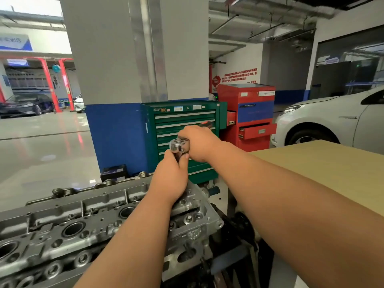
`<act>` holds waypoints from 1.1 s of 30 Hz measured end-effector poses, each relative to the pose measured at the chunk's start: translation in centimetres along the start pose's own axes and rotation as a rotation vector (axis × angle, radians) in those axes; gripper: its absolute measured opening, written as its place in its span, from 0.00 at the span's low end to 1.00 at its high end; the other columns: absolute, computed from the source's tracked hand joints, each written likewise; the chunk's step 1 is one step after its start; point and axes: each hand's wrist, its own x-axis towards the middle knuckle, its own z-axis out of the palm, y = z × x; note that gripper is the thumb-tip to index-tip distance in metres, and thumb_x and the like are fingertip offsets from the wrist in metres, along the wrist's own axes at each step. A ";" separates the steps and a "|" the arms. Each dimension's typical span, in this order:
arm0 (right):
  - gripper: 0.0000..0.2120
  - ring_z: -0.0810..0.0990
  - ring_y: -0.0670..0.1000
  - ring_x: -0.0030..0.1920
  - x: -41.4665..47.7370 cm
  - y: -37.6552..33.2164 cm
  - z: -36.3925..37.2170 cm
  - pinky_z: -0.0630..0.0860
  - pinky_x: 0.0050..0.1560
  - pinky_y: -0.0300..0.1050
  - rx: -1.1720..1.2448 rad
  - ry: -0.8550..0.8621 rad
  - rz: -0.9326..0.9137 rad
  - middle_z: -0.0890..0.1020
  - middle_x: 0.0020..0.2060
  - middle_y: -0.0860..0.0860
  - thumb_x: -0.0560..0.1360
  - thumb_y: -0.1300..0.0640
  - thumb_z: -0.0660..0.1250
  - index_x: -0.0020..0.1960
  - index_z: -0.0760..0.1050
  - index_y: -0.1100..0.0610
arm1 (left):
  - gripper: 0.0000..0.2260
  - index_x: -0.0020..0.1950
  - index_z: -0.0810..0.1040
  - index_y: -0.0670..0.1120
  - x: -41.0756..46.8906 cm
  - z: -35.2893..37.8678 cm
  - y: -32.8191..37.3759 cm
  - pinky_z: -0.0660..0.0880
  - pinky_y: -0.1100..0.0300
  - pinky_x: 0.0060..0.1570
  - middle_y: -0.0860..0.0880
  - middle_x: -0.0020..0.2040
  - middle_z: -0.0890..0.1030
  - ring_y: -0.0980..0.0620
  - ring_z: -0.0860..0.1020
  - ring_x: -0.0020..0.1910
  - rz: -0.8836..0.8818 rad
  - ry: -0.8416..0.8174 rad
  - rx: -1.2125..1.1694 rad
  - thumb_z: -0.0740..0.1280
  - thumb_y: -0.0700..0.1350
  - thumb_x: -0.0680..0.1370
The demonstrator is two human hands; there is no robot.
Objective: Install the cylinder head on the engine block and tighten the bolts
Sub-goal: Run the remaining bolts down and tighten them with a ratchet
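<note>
Head [87, 221] already sits on the block, so I'm on bolts: left hand [172, 177] wraps the extension, right hand [199, 142] grips the ratchet [180, 145] (bolts left unclear).

grey cylinder head [83, 221] flat on block; chrome ratchet [180, 145] upright above.

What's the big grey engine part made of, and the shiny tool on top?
The grey cylinder head looks like cast metal, probably aluminium: dull, slightly rough, with machined holes. The shiny ratchet head looks like chrome-plated steel, since it reflects light like a mirror.
</note>
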 end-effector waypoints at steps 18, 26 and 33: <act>0.10 0.73 0.55 0.58 -0.8 1.4 1.4 0.65 0.63 0.52 0.068 0.104 -0.052 0.78 0.54 0.51 0.75 0.56 0.64 0.56 0.72 0.52 | 0.09 0.46 0.69 0.49 0.7 0.7 0.2 0.62 0.64 0.32 0.54 0.39 0.74 0.60 0.71 0.36 -0.030 -0.042 -0.047 0.56 0.52 0.82; 0.26 0.69 0.60 0.57 -8.4 -3.4 2.1 0.63 0.55 0.56 -0.331 0.265 0.085 0.70 0.60 0.61 0.80 0.55 0.53 0.73 0.52 0.66 | 0.05 0.52 0.68 0.54 0.1 0.3 -0.3 0.65 0.70 0.28 0.60 0.41 0.74 0.64 0.72 0.37 0.056 -0.060 0.015 0.63 0.46 0.79; 0.15 0.72 0.53 0.59 -2.5 1.8 2.2 0.61 0.62 0.49 0.100 0.241 -0.026 0.77 0.55 0.49 0.74 0.58 0.63 0.61 0.71 0.51 | 0.04 0.51 0.71 0.50 0.3 1.0 -0.3 0.65 0.65 0.35 0.53 0.45 0.78 0.59 0.75 0.41 0.071 -0.053 0.005 0.58 0.49 0.82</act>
